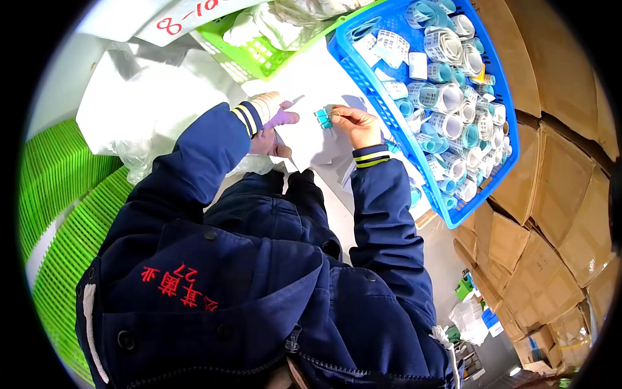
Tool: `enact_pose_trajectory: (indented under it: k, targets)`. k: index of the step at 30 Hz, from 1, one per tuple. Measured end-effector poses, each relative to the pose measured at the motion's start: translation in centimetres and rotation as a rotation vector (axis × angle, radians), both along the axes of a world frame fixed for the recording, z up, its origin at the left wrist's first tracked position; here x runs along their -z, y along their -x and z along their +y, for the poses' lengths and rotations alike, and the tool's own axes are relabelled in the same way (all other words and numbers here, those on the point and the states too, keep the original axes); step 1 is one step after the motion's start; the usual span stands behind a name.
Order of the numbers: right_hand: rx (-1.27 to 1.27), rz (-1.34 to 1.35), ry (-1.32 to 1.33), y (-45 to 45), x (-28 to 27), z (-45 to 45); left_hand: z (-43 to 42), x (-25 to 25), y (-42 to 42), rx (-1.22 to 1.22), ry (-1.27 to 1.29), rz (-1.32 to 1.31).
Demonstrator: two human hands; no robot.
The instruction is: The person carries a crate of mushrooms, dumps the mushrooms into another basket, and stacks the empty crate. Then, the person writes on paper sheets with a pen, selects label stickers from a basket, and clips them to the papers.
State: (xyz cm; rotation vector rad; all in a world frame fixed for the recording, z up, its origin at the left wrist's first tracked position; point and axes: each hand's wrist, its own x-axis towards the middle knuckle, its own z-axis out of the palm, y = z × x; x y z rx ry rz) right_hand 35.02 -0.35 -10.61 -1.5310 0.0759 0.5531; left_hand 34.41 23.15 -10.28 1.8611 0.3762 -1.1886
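Note:
My right hand (357, 127) pinches a small teal piece (323, 118) between thumb and fingertips, above a white surface; its exact kind is too small to make out. To its left, my left hand (275, 126) is partly curled, with the index finger and thumb pointing right. A thin pale edge sticks out past its fingers, but what it belongs to is unclear. Just right of my right hand stands a blue plastic basket (382, 115) with many rolled labels (447, 97), white and teal with dark print.
A green basket (259, 61) with white bundles stands at the back. Clear plastic bags (146, 139) lie left. Stacked green ribbed trays (71, 188) fill the far left. Cardboard boxes (544, 246) are piled on the right. A white container (188, 19) with red writing is at the top.

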Motion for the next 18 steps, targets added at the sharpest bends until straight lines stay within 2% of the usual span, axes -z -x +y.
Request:
enact_pose_trajectory:
  k: [1,3,6,7,9,11,13,14,16,17,18]
  targets:
    - [-0.005,-0.011,0.024,-0.1,0.0,0.0,-0.2,-0.6,-0.1,-0.029,0.022,-0.019]
    - [0.005,-0.017,0.017,-0.2,0.2,0.1,-0.9,-2.2,-0.1,-0.691,0.335,0.28]
    - [-0.027,-0.096,0.025,-0.8,0.8,0.0,-1.2,-3.2,-0.4,-0.776,0.475,0.219]
    - [-0.027,-0.144,0.028,-1.0,0.2,0.3,-1.7,-6.3,-0.2,-1.046,0.557,0.293]
    - [-0.051,-0.513,0.395,-1.3,-1.3,-0.1,-1.0,-6.6,1.8,-0.564,0.33,-0.349]
    - [0.062,-0.668,0.506,-0.6,-3.0,-0.2,0.1,-8.8,2.8,-0.047,-0.012,-0.967]
    - [0.133,-0.701,0.493,0.6,-2.8,-1.4,1.2,-9.1,2.6,0.419,-0.124,-1.044]
    - [0.166,-0.607,0.417,1.6,-3.7,-1.5,1.0,-9.0,3.1,0.156,0.095,-0.756]
    - [0.223,-0.351,0.267,3.8,-4.9,-1.9,-0.5,-8.8,3.2,-0.148,0.335,-0.274]
    - [0.199,-0.411,0.283,4.6,-5.0,-2.7,-1.4,-8.7,2.9,-0.202,0.36,-0.104]
    - [0.188,-0.249,0.195,5.7,-5.2,-3.1,-2.0,-8.3,3.2,-0.251,0.496,0.007]
